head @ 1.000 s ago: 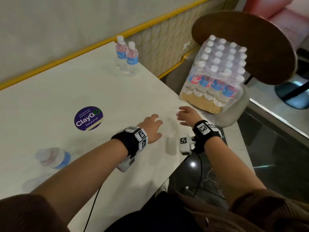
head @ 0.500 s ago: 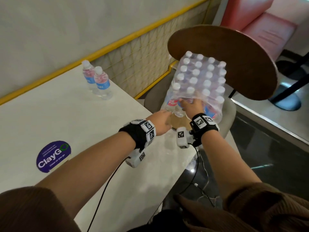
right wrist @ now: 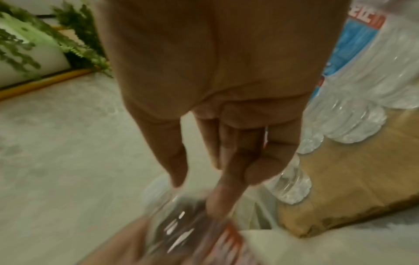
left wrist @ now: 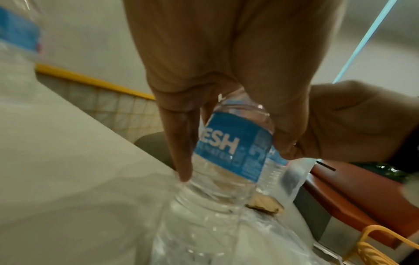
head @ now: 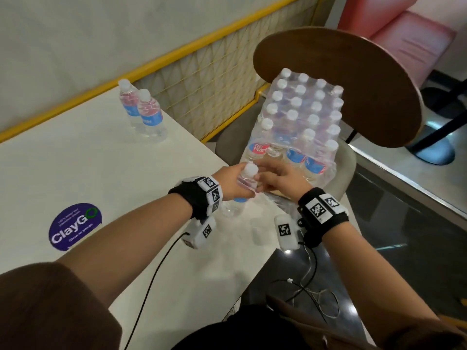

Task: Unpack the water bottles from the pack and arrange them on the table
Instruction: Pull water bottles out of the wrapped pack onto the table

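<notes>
My left hand (head: 242,188) grips a clear water bottle (head: 251,170) with a white cap and blue label, upright over the white table's right edge. In the left wrist view the thumb and fingers (left wrist: 292,143) wrap the bottle (left wrist: 229,143) above its label. My right hand (head: 275,179) reaches across with fairly straight fingers (right wrist: 224,195) that touch the bottle's top (right wrist: 181,229). The shrink-wrapped pack (head: 303,114), with several bottles in it, stands on a chair seat just beyond both hands. Two bottles (head: 144,114) stand side by side at the table's far edge.
A round purple sticker (head: 75,226) lies on the white table (head: 101,168) at the left. The chair's brown backrest (head: 353,84) rises behind the pack. A yellow-railed mesh partition (head: 202,79) runs along the table's far side. Cables (head: 303,294) lie on the dark floor.
A second ago both hands hovered empty over the table. They then reached to the pack's near corner. Now my left hand holds a bottle, drawn back to the table's edge.
</notes>
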Available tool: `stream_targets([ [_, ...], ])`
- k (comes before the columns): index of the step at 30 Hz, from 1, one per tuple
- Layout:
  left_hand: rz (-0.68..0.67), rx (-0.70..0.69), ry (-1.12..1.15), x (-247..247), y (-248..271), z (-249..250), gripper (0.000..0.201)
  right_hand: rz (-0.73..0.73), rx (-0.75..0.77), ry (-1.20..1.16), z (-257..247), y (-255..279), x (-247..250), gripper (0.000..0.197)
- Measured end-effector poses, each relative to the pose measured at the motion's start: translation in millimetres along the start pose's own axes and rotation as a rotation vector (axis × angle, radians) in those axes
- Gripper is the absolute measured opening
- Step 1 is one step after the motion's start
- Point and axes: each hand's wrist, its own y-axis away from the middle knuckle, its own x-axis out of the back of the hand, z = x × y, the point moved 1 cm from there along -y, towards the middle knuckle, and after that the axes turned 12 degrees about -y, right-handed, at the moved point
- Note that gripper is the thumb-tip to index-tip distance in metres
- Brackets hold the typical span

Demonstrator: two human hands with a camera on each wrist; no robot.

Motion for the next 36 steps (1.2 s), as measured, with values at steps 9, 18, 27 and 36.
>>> stream_targets([
  [9,-0.052,0.183,-0.139,44,79,-81,0.043,0.375,-0.232,0.079,-22,-64,16,0.048],
  [18,-0.091,0.376,-0.032,74,160,-138,0.041,0.408,-0.171,0.309,-16,-79,0,0.046],
  [27,-0.073,0.432,-0.122,75,228,-167,0.047,0.285,0.268,0.678,-3,20,-84,0.055],
  [36,-0.18,0.474,-0.165,75,266,-181,0.05,-0.46,0.218,0.647,49,121,-247,0.051],
])
